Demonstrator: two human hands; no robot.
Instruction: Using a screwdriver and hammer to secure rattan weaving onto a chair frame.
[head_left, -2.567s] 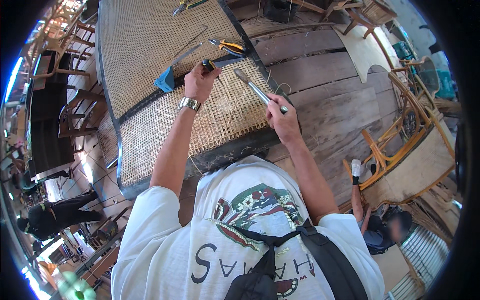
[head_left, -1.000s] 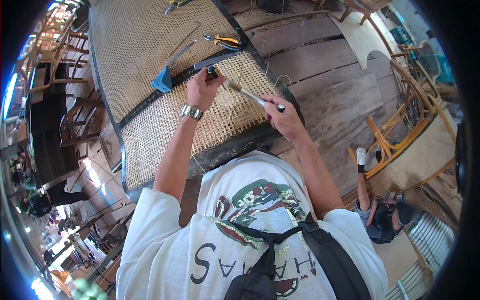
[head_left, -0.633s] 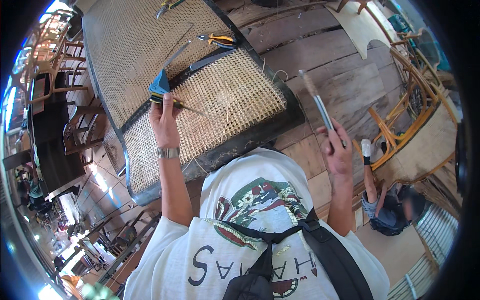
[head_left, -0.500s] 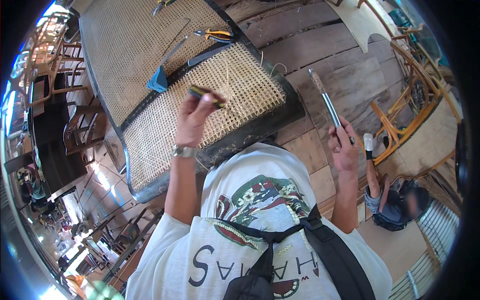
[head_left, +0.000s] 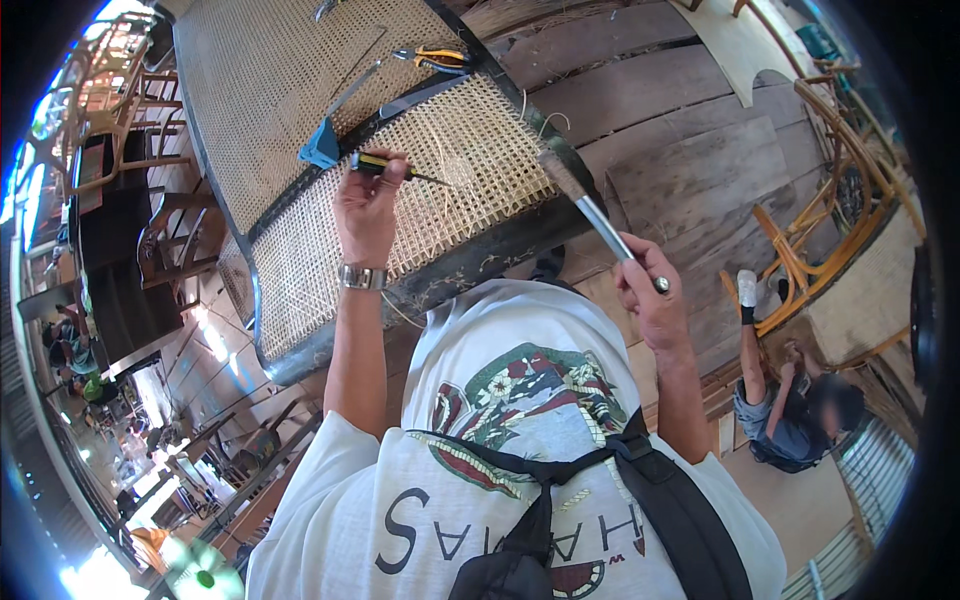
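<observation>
My left hand (head_left: 366,205) is closed around the black-and-yellow handle of a screwdriver (head_left: 372,163). Its thin dark shaft points right, over the woven cane panel (head_left: 420,215). In my right hand (head_left: 652,290) is a shiny metal rod-like tool (head_left: 600,225) with a rough brown end; its exact kind is unclear. That brown end reaches up and left to the panel's dark frame (head_left: 575,205); whether it touches cannot be told. Left of the screwdriver lies a blue-handled tool (head_left: 320,146) with a thin metal blade. Orange-and-black pliers (head_left: 440,60) rest farther back.
A long dark flat piece (head_left: 420,98) crosses the caning near the pliers. Wooden chairs (head_left: 165,235) stand at left, and a bent rattan frame (head_left: 835,255) at right. Another person (head_left: 800,405) sits low at the right. Wooden boards (head_left: 690,160) cover the floor.
The right-hand tool has swung left and closer to the cane panel's corner. My left hand has shifted slightly left and up, and the screwdriver's shaft now shows, pointing right.
</observation>
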